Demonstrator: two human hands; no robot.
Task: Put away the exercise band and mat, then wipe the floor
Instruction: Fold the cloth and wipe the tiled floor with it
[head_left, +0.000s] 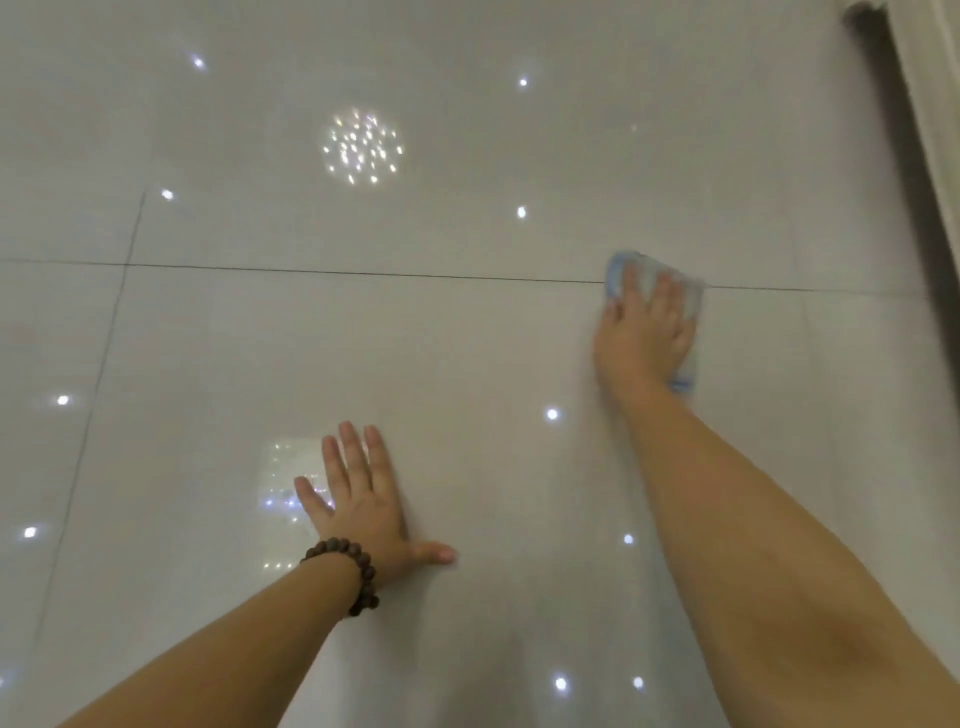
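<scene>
A glossy white tiled floor (415, 338) fills the view. My right hand (641, 332) presses flat, fingers straight, on a light blue cloth (688, 306) lying on the floor at the right, across a tile joint. My left hand (363, 499) rests flat on the floor lower in the middle, fingers spread, with a brown bead bracelet (345, 571) on the wrist. No exercise band or mat is in view.
A pale wall or furniture edge (924, 104) with a dark shadow strip runs down the far right. Ceiling lights reflect as bright spots on the tiles. Thin dark tile joints (311, 271) cross the floor.
</scene>
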